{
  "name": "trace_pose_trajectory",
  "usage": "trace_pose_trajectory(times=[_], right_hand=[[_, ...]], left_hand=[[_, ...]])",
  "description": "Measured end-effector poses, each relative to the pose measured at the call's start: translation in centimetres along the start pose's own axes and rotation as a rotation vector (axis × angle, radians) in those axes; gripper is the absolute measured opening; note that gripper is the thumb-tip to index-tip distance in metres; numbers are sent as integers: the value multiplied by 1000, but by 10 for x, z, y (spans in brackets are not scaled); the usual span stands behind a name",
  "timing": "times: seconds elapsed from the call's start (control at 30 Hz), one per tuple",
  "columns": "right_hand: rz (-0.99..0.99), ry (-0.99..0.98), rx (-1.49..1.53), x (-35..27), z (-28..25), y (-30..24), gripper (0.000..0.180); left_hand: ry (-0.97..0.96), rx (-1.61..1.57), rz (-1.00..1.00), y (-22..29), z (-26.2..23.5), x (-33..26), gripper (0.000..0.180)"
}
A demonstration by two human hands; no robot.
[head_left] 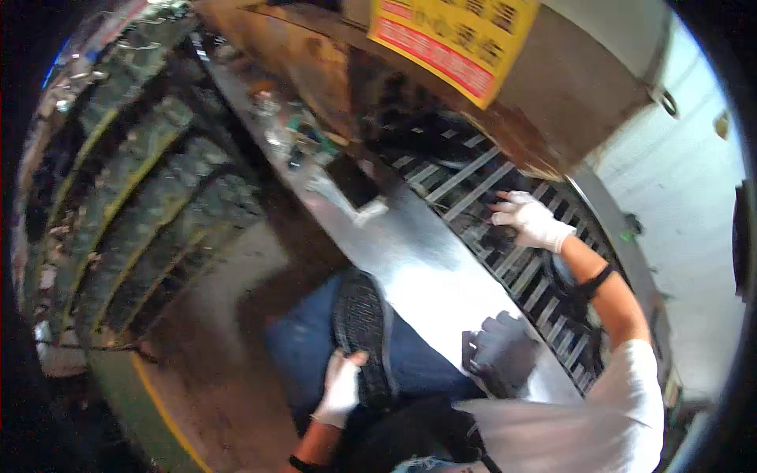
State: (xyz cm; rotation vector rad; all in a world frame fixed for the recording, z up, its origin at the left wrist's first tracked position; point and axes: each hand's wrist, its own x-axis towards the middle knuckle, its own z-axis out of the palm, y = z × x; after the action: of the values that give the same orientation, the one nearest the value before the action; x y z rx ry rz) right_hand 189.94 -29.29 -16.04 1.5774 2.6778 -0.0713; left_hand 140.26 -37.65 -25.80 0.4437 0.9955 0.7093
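Observation:
In my white-gloved left hand [341,390] I hold a black shoe sole [360,319] by its edge, near its lower end. Its patterned tread faces up, and it lies over my blue-trousered lap. My right hand [532,221], gloved in white with bare fingertips, reaches out over a conveyor [473,185] of metal slats. The fingers are apart and hold nothing that I can see. Dark pieces lie among the slats below that hand, too blurred to name.
A shiny metal bench [418,276] runs diagonally between me and the conveyor. On it are a dark rectangular block [352,180] and a grey-black object [505,351]. A brown machine housing with a yellow-and-red sign [457,39] overhangs the conveyor. Tiered racks [142,173] stand left.

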Motion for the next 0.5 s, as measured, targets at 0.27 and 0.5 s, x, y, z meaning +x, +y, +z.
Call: trace_pose_trajectory(times=[0.27, 0.5], right_hand=[[1312, 736, 882, -15, 59, -24, 67], [1007, 480, 1453, -34, 73, -63, 22]], left_hand=[[0, -8, 50, -1, 5, -10, 39], [126, 464, 424, 15, 8, -50, 44]])
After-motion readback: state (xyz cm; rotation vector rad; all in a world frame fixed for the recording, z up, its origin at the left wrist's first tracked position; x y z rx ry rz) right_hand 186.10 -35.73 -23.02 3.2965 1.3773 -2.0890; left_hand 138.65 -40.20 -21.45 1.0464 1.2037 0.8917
